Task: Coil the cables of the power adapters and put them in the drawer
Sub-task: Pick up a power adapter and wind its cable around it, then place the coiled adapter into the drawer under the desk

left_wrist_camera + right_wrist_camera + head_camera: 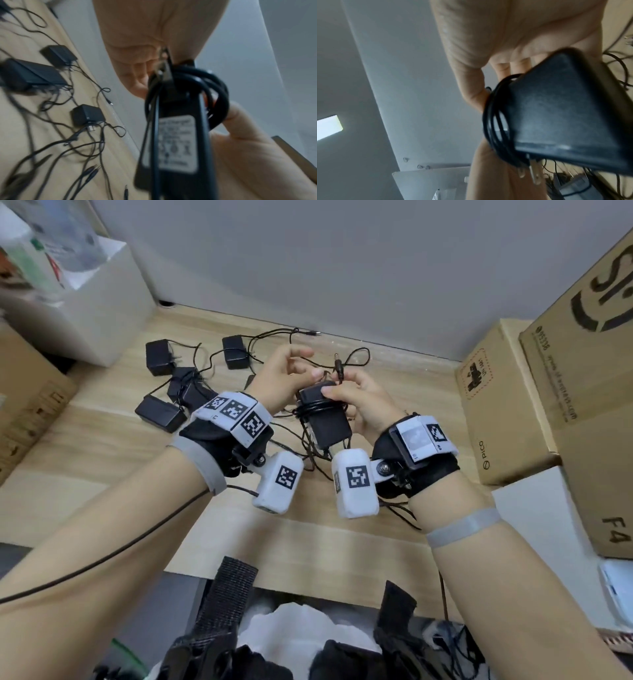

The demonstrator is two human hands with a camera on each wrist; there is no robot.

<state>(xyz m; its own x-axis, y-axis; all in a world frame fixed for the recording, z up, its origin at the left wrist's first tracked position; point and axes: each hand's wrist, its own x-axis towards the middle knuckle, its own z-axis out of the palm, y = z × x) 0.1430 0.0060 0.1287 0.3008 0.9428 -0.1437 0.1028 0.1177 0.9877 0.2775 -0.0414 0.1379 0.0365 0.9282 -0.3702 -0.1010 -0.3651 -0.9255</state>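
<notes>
A black power adapter (329, 422) (178, 142) (565, 108) is held above the wooden table (137, 508), its cable (318, 407) (217, 94) (494, 121) wound in several turns around its body. My right hand (356, 395) (488, 75) grips the adapter, thumb on top and fingers behind it. My left hand (294, 368) (147, 65) pinches the loose end of the cable just beyond the adapter. The barrel plug (339, 368) sticks up between both hands. The metal prongs (534, 174) point back toward my wrists. No drawer is in view.
Several more black adapters (160, 357) (235, 351) (159, 414) lie on the table's far left with tangled cables (308, 446). Cardboard boxes (496, 405) (582, 371) stand on the right. A white box (102, 302) and a cardboard box (27, 398) stand on the left.
</notes>
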